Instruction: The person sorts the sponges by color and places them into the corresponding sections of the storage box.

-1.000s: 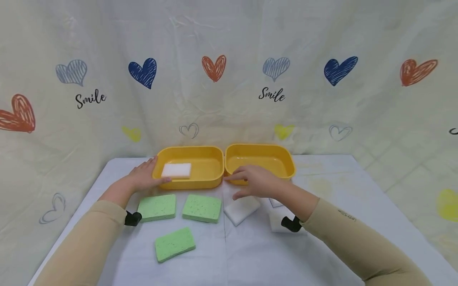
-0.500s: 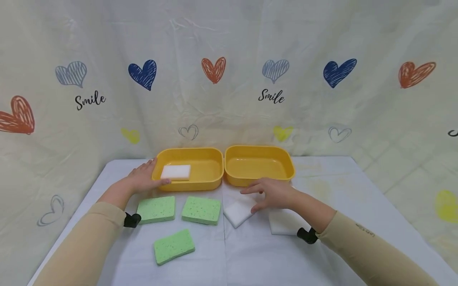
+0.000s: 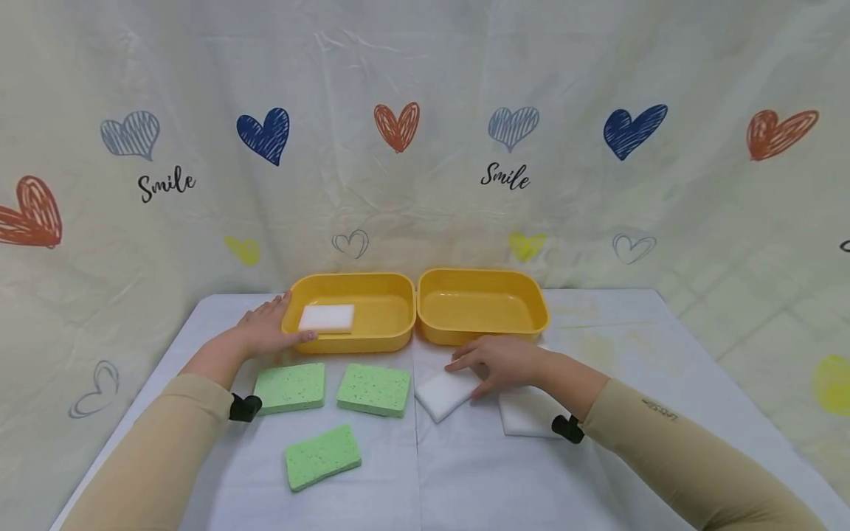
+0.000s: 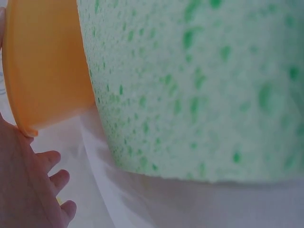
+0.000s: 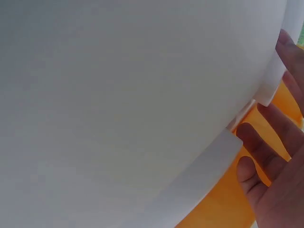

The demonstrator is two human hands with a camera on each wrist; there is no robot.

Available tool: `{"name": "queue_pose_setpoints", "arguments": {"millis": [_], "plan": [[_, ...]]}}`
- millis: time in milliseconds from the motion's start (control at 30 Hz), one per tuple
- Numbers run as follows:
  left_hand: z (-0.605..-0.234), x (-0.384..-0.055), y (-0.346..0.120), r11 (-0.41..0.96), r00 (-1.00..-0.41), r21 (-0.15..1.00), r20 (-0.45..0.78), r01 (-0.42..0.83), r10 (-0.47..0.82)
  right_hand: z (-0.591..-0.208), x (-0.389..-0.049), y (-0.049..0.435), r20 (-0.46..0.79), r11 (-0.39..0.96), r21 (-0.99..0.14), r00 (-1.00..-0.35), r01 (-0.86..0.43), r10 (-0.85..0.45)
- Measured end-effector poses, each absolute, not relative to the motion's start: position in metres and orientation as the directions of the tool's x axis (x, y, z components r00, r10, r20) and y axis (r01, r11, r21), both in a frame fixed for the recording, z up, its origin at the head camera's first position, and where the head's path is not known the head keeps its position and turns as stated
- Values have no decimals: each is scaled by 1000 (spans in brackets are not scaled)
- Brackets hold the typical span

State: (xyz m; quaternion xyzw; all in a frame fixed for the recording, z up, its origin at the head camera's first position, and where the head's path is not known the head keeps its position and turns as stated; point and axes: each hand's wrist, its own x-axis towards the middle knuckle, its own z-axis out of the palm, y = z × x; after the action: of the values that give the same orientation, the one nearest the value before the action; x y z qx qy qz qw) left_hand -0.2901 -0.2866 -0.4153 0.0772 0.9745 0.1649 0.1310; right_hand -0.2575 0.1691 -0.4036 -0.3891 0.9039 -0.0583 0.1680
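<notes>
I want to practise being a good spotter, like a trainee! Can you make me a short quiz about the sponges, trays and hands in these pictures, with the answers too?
1. How many green sponges lie on the table?

2. True or false: the left hand touches the yellow tray that has a white block in it.

3. Which thing are the fingertips of the right hand at?
A) a green sponge
B) a white sponge
C) the left hand

Key:
1. Three.
2. True; its thumb lies over the near rim.
3. B, a white sponge lying on the table.
</notes>
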Motion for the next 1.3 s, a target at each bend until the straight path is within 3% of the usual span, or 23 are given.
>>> {"name": "queue_pose_setpoints", "arguments": {"millis": [167, 667, 1100, 1300], "plan": [[-415, -289, -284, 932, -954, 345, -229, 108, 196, -403, -257, 170, -267, 698, -235, -646, -676, -715], [-405, -283, -280, 936, -953, 340, -244, 87, 177, -398, -254, 186, -120, 655, -259, -650, -710, -751], [-403, -282, -277, 938, -952, 335, -245, 94, 183, -357, -263, 182, -78, 669, -371, -696, -644, -714], [-405, -282, -278, 929, -956, 356, -222, 104, 192, -349, -274, 172, -73, 680, -339, -702, -650, -708]]}}
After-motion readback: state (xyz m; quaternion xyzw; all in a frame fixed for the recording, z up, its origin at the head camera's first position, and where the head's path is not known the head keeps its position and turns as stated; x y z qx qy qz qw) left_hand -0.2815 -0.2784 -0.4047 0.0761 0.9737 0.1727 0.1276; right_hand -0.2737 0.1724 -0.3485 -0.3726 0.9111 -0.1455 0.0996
